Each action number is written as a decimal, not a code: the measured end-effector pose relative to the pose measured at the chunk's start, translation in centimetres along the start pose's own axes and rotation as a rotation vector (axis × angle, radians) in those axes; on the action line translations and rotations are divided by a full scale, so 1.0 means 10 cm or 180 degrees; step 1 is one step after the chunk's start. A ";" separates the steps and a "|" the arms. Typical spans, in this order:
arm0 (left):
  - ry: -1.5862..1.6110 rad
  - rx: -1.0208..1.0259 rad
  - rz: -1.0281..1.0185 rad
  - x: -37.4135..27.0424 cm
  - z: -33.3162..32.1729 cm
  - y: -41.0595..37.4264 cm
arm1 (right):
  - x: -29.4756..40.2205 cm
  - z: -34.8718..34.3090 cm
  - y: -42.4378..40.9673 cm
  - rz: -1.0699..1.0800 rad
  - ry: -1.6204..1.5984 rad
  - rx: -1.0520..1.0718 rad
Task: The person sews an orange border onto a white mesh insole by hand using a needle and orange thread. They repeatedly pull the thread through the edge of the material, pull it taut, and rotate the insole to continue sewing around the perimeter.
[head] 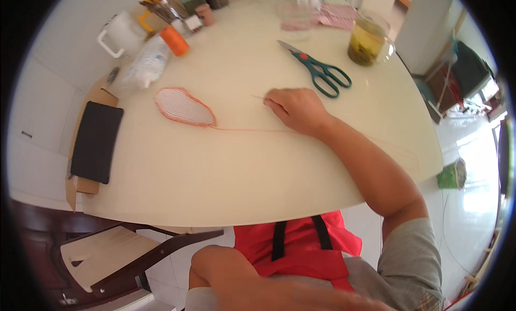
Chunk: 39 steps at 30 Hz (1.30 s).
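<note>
My right hand (296,111) rests on the pale table with its fingers closed on a sewing needle (257,96), whose thin tip sticks out to the left. An insole-shaped piece of striped white fabric (185,106), edged in orange, lies flat to the left of that hand. From its lower end an orange thread (250,130) runs right and passes by the right wrist. Green-handled scissors (318,69) lie partly spread just beyond the hand. My left hand (298,297) is blurred at the bottom edge, raised near the camera; its fingers are partly cut off.
A glass mug of tea (366,41) stands at the back right, near a clear glass jar (296,20). On the left are an orange thread spool (174,41), a plastic bag (147,65), a white pitcher (123,35) and a black tablet-like object (96,141) on cardboard.
</note>
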<state>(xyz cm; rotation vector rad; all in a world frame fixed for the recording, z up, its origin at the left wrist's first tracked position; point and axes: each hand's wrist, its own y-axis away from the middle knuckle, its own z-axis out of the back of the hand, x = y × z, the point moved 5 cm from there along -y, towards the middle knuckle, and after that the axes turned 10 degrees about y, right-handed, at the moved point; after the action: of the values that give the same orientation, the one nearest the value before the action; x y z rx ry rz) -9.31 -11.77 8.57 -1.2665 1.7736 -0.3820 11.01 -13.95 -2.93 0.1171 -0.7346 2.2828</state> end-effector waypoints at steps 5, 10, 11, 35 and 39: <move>0.1903 -0.1887 -0.0328 0.18 -0.33 -0.12 | -0.05 -0.06 0.04 -0.0016 0.0029 0.0032; 0.0985 -0.1537 -0.1175 0.09 -0.39 -0.31 | -0.10 -0.03 -0.01 -0.0083 0.0070 0.0183; 0.0299 -0.1522 -0.1456 0.05 -0.39 -0.36 | -0.10 0.00 -0.01 -0.0069 0.0076 0.0181; 0.0266 -0.1172 -0.1065 0.17 -0.53 -0.47 | -0.08 -0.04 0.06 0.0008 0.0003 0.0436; 0.0461 -0.1127 -0.0413 0.22 -0.51 -0.27 | -0.10 -0.02 0.07 0.0013 -0.0158 0.0468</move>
<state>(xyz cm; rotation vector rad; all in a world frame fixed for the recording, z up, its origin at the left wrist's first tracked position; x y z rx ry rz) -11.98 -16.08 12.15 -1.6432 1.9461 -0.2429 11.30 -14.81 -3.67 0.2418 -0.5918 2.3437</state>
